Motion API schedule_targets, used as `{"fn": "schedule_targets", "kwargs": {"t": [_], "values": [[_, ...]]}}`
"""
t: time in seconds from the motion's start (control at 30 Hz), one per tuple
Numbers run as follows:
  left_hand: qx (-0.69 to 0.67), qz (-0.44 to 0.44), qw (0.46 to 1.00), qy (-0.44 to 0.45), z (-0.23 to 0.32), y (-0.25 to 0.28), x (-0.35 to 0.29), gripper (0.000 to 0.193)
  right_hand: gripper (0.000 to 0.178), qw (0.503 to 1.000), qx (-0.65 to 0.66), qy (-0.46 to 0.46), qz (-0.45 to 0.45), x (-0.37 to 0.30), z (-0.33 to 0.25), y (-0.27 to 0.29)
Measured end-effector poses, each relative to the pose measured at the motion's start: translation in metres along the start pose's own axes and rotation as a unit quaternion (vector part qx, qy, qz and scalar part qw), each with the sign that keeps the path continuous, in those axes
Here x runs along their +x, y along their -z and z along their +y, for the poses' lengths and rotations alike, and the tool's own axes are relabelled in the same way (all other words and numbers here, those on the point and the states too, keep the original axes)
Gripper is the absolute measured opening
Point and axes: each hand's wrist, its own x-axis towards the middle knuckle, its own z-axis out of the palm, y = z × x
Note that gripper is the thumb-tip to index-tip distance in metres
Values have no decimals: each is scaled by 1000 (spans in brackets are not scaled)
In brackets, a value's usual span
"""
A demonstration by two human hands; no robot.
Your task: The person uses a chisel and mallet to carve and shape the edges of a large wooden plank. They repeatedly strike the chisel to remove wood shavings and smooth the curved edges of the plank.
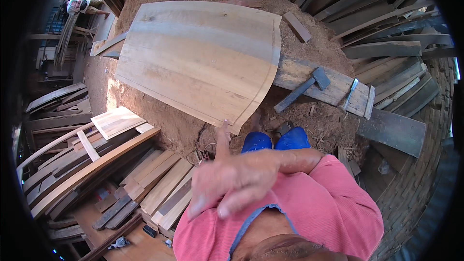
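A broad, light wooden panel (198, 53) made of joined boards lies before me on a dark plank (304, 75). A line runs along its curved right edge. My left hand (224, 130) is at the near corner, a digit on the top face and the rest seemingly under the edge. Close to my chest, my right hand (234, 179) crosses over my left forearm, partly blurred. Its fingers are apart and point down to the left, with nothing visible in them. A hammer (304, 88) with a thick handle and a chisel-like tool (351, 92) rest on the plank, right of the panel.
Curved boards (386, 50) are stacked at the right, and more timber (164, 183) is piled at the lower left. A short wood block (297, 27) lies in the sawdust (319, 34) behind the panel. Another person (84, 6) bends over boards at the far left.
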Motion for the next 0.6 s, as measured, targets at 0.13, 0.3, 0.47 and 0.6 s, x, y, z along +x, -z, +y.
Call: {"fn": "schedule_targets", "kwargs": {"t": [0.13,0.3,0.47,0.6], "values": [[21,-15,1000,-5,-11,15,11,54,41,973,56,150,-168,44,-32,-51],[92,4,993,72,-1,-5,5,54,38,981,70,114,-139,35,-15,-52],[26,-92,995,41,-2,5,-6,45,34,985,87,94,-115,41,9,-51],[-66,-92,991,67,-1,23,1,41,32,985,120,52,-110,50,39,-48]]}}
